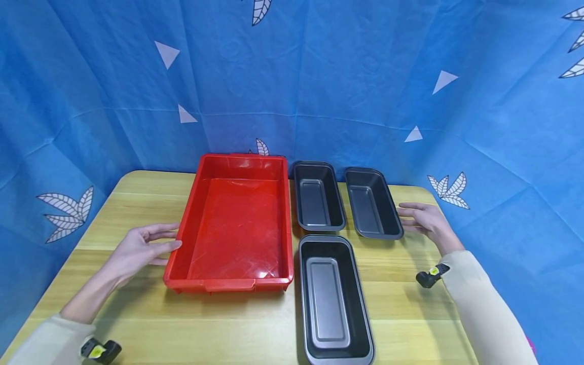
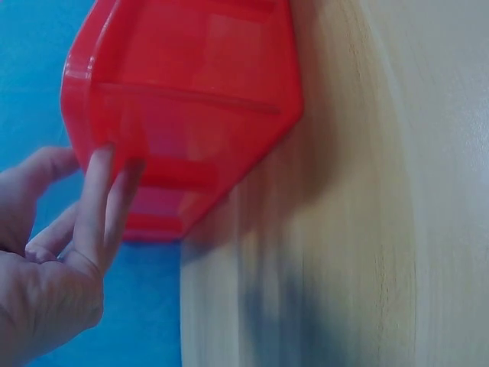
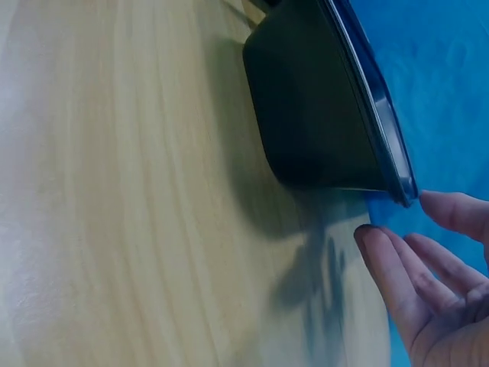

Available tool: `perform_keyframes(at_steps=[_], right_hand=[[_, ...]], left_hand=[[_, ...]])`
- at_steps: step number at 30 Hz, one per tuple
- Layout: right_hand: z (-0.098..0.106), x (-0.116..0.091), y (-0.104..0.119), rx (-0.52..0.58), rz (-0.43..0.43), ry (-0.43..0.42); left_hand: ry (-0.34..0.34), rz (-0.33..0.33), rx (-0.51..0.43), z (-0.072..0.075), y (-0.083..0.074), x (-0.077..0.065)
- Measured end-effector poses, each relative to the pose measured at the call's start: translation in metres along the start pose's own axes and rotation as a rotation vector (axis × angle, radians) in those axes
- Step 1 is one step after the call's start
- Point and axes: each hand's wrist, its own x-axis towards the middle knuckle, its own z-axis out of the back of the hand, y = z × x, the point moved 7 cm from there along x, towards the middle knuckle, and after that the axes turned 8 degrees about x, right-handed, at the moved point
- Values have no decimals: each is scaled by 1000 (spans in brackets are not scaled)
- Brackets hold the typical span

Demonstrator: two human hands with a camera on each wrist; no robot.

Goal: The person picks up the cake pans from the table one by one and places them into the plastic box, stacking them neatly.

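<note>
Beside the left edge of a red plastic tray [image 1: 232, 228] is my left hand [image 1: 137, 251], its thumb at the rim and its fingertips against the outer wall. The left wrist view has those fairly straight fingers [image 2: 93, 199] spread on the red side. At the right, my right hand [image 1: 422, 220] reaches to the outer edge of a dark loaf pan [image 1: 368, 205]. In the right wrist view its thumb [image 3: 454, 212] lies right by the pan's rim corner, with the other fingers extended below it. Both hands are relaxed, not curled around anything.
A second dark loaf pan [image 1: 318, 197] stands between the tray and the right pan. Nearer the front is a longer loaf pan [image 1: 328, 304]. All rest on a light wooden table [image 1: 219, 324]. Behind hangs a blue cloth [image 1: 292, 76] with leaf and triangle prints.
</note>
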Motion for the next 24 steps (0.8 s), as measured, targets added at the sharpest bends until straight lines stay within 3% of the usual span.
perform_keyframes(at_steps=[7,14,24], right_hand=[[-6,9,4,-21,-7,45],[-7,15,8,-113,-16,45],[-7,16,10,-64,-31,57]], left_hand=[[1,-5,5,0,-1,0],[3,-2,-12,1,-1,0],[9,-1,-10,0,-1,1]])
